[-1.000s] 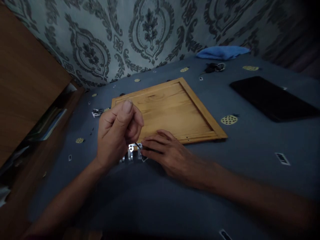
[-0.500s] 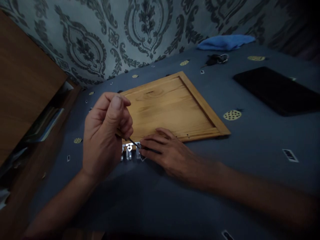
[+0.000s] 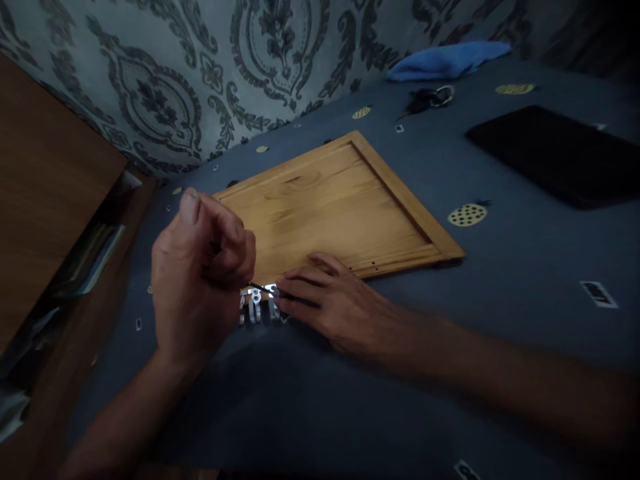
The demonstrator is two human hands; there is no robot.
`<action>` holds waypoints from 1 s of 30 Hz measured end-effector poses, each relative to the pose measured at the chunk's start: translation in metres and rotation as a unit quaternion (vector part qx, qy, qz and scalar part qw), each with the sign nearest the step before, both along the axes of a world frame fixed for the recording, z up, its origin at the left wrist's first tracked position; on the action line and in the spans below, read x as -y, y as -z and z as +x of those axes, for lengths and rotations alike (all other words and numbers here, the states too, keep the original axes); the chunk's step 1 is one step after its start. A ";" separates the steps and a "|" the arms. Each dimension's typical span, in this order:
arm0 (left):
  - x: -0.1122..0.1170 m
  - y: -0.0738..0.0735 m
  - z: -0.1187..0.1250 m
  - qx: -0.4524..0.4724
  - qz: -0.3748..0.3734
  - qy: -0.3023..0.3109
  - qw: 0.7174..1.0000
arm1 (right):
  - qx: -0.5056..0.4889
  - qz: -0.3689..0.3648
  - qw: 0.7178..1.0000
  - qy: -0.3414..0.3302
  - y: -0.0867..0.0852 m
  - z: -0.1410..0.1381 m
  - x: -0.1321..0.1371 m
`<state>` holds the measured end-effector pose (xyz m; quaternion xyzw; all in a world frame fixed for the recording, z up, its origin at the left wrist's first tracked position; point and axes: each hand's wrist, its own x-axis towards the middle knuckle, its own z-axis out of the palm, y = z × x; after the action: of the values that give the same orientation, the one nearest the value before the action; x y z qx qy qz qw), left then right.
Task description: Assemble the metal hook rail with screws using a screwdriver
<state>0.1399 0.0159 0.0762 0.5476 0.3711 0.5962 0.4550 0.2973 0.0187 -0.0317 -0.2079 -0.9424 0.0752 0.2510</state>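
My left hand (image 3: pixel 200 280) is closed round a thin dark tool, probably a small screwdriver, whose tip (image 3: pixel 260 289) points at a small shiny metal hinge (image 3: pixel 257 303). The hinge lies at the near corner of a framed wooden panel (image 3: pixel 330 207) that rests flat on a blue patterned cloth. My right hand (image 3: pixel 330 303) lies flat with its fingers stretched out, the fingertips pressing on the hinge's right end and the panel's near edge.
A black flat slab (image 3: pixel 555 153) lies at the right. A bunch of keys (image 3: pixel 425 100) and a blue folded cloth (image 3: pixel 445 60) sit at the back by the patterned wall. A wooden cabinet (image 3: pixel 50 200) with books stands at the left.
My left hand has shifted left and turned with the tool, whose tip stays at the hinge. The right hand has kept its place. The view has tilted a little.
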 end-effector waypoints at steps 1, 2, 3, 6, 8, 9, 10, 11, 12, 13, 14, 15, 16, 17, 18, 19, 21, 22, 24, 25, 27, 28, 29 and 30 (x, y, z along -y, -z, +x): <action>-0.001 0.001 0.000 -0.001 0.000 -0.002 1.000 | 0.003 -0.003 1.000 0.002 -0.001 0.000 0.000; -0.001 0.001 0.001 0.000 0.002 -0.007 1.000 | 0.005 -0.005 1.000 0.002 -0.002 0.000 0.000; -0.002 0.002 0.001 0.002 0.003 -0.011 1.000 | 0.009 -0.006 1.000 0.003 -0.003 0.000 0.001; -0.002 0.003 0.002 0.007 0.009 -0.021 1.000 | 0.008 -0.009 1.000 0.007 -0.003 -0.001 0.001; -0.002 0.004 0.001 0.009 0.012 -0.023 1.000 | 0.001 -0.009 1.000 0.008 -0.003 -0.002 0.001; -0.003 0.004 0.001 0.009 0.013 -0.022 1.000 | -0.002 -0.010 1.000 0.007 -0.002 -0.002 0.001; -0.003 0.005 0.001 0.009 0.015 -0.020 1.000 | -0.004 -0.011 1.000 0.006 -0.002 -0.002 0.001; -0.003 0.005 0.000 0.009 0.019 -0.016 1.000 | -0.005 -0.014 1.000 0.005 -0.002 -0.002 0.001; -0.003 0.006 0.000 0.012 0.024 -0.011 1.000 | -0.006 -0.017 1.000 0.004 -0.002 -0.002 0.001; -0.004 0.006 0.000 0.015 0.028 -0.005 0.999 | -0.005 -0.022 1.000 0.003 -0.003 -0.002 0.001; -0.004 0.006 -0.001 0.017 0.029 0.001 0.999 | -0.003 -0.027 1.000 0.002 -0.003 -0.002 0.000; -0.005 0.006 -0.001 0.019 0.030 0.006 0.999 | -0.001 -0.030 1.000 0.000 -0.003 -0.001 0.000; -0.005 0.006 -0.001 0.020 0.028 0.009 0.999 | -0.001 -0.031 1.000 0.000 -0.004 -0.001 0.000; -0.006 0.005 -0.001 0.022 0.024 0.012 0.999 | -0.001 -0.030 1.000 -0.001 -0.004 -0.001 0.000; -0.006 0.005 -0.001 0.024 0.020 0.015 0.999 | -0.001 -0.029 1.000 -0.001 -0.005 -0.001 0.000; -0.006 0.005 -0.001 0.028 0.019 0.018 0.999 | -0.001 -0.028 1.000 -0.001 -0.005 -0.001 0.000; -0.006 0.004 -0.001 0.039 0.021 0.025 0.999 | -0.003 -0.025 1.000 -0.004 -0.005 -0.001 0.001; -0.006 0.004 -0.001 0.041 0.021 0.028 0.999 | -0.002 -0.023 1.000 -0.004 -0.005 -0.001 0.001; -0.004 0.003 -0.001 0.041 0.014 0.028 0.999 | 0.001 -0.012 1.000 -0.005 -0.003 -0.001 0.000; -0.003 0.003 -0.001 0.041 0.007 0.025 0.999 | 0.002 -0.003 1.000 -0.003 -0.002 -0.002 0.000; -0.001 0.002 -0.001 0.045 -0.007 0.010 0.999 | 0.005 0.011 1.000 -0.002 0.000 -0.002 -0.001; -0.001 0.002 -0.001 0.049 -0.010 -0.003 0.999 | 0.005 0.016 1.000 0.000 0.000 -0.002 -0.001; 0.000 0.003 -0.001 0.053 -0.011 -0.019 0.998 | 0.007 0.018 1.000 0.001 0.000 -0.002 -0.002; 0.000 0.003 -0.001 0.056 -0.013 -0.039 0.998 | 0.009 0.017 1.000 0.001 0.000 -0.002 -0.002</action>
<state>0.1392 0.0159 0.0731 0.4921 0.3738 0.6385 0.4588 0.2950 0.0202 -0.0314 -0.2053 -0.9454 0.0574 0.2463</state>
